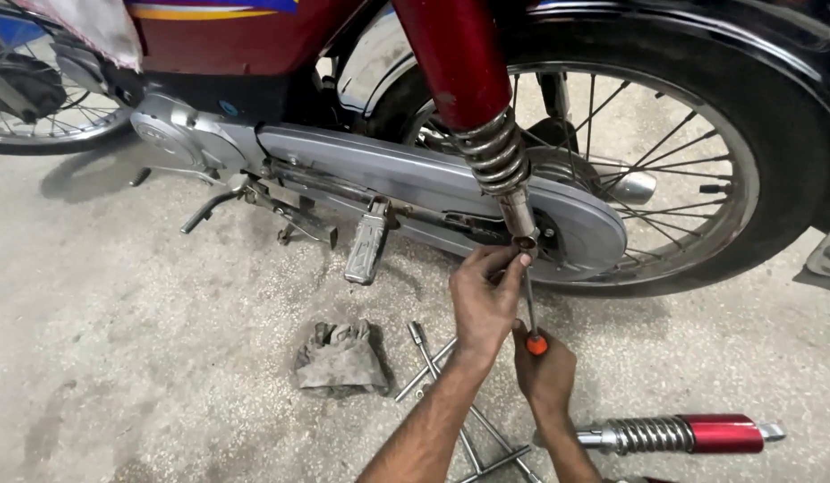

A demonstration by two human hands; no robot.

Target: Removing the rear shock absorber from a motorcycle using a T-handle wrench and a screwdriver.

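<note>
Our left hand [483,300] pinches the lower end of the mounted shock absorber [495,148], its bolt hidden by fingers. Our right hand [544,367] grips a screwdriver [531,309], its orange handle mostly covered.

Both forearms are bare, with no sleeves, gloves or jewellery.

Rough grey concrete floor [119,358], stained and speckled. Lying directly on it: a crumpled grey-brown cloth rag [340,358]; just to its right, crossed long steel socket wrenches [451,394], overlapping one another; further right, a loose red shock absorber with chrome coil spring [679,435], lying flat. The black rubber rear motorcycle tyre [782,134] stands on it.
</note>
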